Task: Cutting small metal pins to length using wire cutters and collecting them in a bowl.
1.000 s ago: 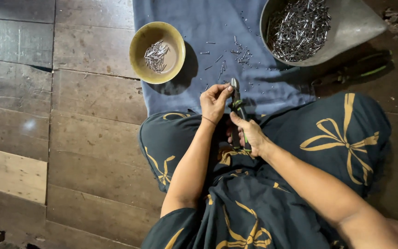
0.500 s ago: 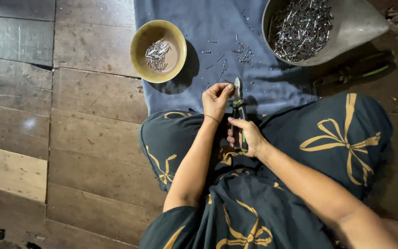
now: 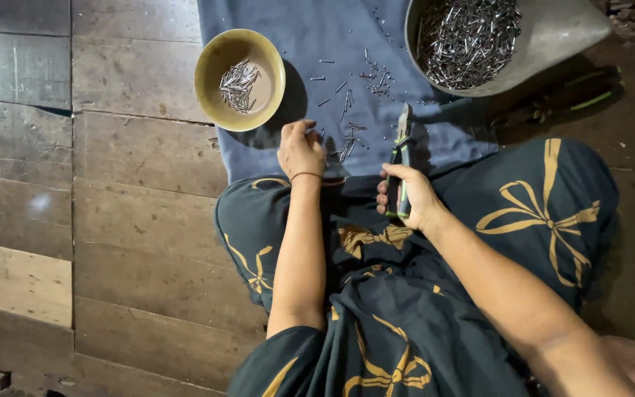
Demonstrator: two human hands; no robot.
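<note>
I sit on a wooden floor with a blue cloth (image 3: 347,44) spread before my knees. My right hand (image 3: 408,197) grips green-handled pliers (image 3: 403,158), jaws pointing away from me. My left hand (image 3: 300,149) rests on the cloth's near edge with fingers curled, pinching at small metal pins (image 3: 347,140) scattered there; I cannot tell if it holds one. A yellow bowl (image 3: 214,55) with a small heap of pins stands just beyond my left hand.
A large grey metal basin (image 3: 553,29) full of metal pins sits at the top right, partly on the cloth. More loose pins dot the cloth's middle. Dark floorboards stretch to the left. My bare foot (image 3: 630,358) shows at the lower right.
My left hand has moved left, away from the pliers and toward the yellow bowl. The right hand with the pliers has drawn back slightly toward my lap.
</note>
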